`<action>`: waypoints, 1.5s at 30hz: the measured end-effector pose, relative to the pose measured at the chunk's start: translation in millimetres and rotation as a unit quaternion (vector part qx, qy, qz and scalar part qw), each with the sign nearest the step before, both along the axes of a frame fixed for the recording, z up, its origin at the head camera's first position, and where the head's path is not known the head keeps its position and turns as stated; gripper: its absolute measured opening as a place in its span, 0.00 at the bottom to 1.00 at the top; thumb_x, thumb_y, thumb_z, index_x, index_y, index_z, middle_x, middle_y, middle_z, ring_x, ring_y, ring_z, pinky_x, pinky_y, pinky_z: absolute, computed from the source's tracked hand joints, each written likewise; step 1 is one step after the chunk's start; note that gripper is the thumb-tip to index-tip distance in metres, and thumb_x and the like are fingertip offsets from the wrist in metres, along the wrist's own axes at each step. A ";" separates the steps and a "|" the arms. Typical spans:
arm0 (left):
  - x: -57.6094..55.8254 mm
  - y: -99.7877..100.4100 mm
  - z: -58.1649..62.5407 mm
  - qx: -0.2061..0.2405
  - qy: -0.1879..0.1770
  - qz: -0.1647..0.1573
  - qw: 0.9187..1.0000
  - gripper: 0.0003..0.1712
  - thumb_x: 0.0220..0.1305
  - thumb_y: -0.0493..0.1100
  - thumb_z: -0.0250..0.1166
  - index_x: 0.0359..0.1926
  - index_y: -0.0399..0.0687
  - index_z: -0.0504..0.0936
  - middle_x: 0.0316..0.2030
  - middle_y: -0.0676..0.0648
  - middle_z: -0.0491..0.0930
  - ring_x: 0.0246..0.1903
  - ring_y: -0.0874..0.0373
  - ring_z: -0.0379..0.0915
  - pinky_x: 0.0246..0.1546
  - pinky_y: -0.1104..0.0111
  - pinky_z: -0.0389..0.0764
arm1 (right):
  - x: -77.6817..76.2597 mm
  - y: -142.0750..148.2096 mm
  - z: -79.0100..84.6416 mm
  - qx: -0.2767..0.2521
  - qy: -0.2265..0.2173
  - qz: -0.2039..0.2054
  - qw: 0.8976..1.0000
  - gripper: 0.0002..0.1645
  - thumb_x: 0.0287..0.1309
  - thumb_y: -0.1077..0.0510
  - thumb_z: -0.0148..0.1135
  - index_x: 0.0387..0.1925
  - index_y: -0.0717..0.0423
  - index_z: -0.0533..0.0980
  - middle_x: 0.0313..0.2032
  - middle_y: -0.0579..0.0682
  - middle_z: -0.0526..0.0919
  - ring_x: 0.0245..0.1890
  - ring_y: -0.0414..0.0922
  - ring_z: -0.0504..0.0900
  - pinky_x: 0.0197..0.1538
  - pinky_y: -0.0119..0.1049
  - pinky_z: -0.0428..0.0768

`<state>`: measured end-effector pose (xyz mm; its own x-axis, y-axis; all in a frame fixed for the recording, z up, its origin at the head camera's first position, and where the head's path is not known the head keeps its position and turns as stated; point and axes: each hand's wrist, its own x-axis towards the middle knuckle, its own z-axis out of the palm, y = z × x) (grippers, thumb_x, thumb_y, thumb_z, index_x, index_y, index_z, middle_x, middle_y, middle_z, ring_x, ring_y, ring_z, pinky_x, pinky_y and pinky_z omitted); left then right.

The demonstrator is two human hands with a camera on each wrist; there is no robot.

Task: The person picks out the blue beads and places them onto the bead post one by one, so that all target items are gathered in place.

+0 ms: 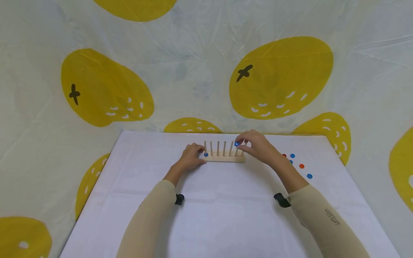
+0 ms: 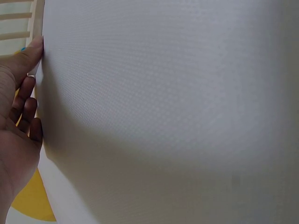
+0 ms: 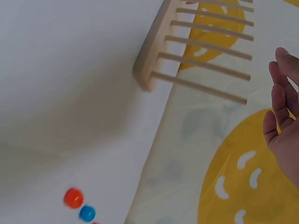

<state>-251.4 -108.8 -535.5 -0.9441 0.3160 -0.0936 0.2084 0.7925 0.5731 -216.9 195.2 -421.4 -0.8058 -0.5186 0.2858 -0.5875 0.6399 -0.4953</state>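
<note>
A wooden peg rack (image 1: 222,158), a flat base with several upright pegs, stands near the table's far edge. One blue bead (image 1: 206,154) sits low on its leftmost peg. My left hand (image 1: 191,156) holds the rack's left end between thumb and fingers; the left wrist view also shows the thumb (image 2: 33,46) against that end. Above the pegs toward the right end, my right hand (image 1: 256,145) pinches another blue bead (image 1: 237,144) between thumb and fingertips. In the right wrist view this bead cannot be seen, while the pegs (image 3: 205,63) look bare.
Loose beads lie right of the rack on the white table (image 1: 222,215), among them an orange bead (image 1: 301,166) and a blue bead (image 1: 309,176). The right forearm partly covers some others. A white cloth with yellow shapes (image 1: 280,79) hangs behind the table.
</note>
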 end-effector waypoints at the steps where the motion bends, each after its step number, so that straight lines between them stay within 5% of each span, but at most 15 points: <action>1: 0.0 0.0 0.0 -0.001 0.001 0.000 1.000 0.33 0.58 0.48 0.79 0.63 0.49 0.80 0.56 0.47 0.77 0.58 0.49 0.67 0.65 0.55 0.69 | -2.1 -5.0 1.6 0.002 -0.002 0.000 1.000 0.12 0.61 0.61 0.73 0.46 0.56 0.84 0.41 0.50 0.88 0.45 0.50 0.80 0.49 0.50 0.81; 22: -1.2 -3.8 0.5 0.007 0.004 -0.008 1.000 0.31 0.59 0.49 0.78 0.62 0.49 0.80 0.55 0.47 0.78 0.57 0.49 0.67 0.64 0.53 0.69 | -44.7 -96.1 -5.5 0.039 -0.040 0.021 0.998 0.12 0.66 0.55 0.70 0.48 0.55 0.85 0.41 0.50 0.89 0.46 0.50 0.80 0.53 0.45 0.79; 45: -2.2 -3.0 2.0 0.004 -0.001 -0.014 1.000 0.30 0.59 0.49 0.78 0.61 0.48 0.81 0.54 0.46 0.77 0.56 0.48 0.66 0.62 0.54 0.70 | -44.3 -111.5 -15.9 0.064 -0.050 0.010 0.997 0.10 0.63 0.54 0.73 0.44 0.53 0.86 0.39 0.47 0.89 0.47 0.50 0.83 0.58 0.54 0.75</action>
<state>-253.6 -111.8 -533.5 -0.9347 0.3428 -0.0934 0.2287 0.7816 0.5803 -261.2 83.7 -437.3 -0.8159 -0.5622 0.1354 -0.5530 0.6900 -0.4670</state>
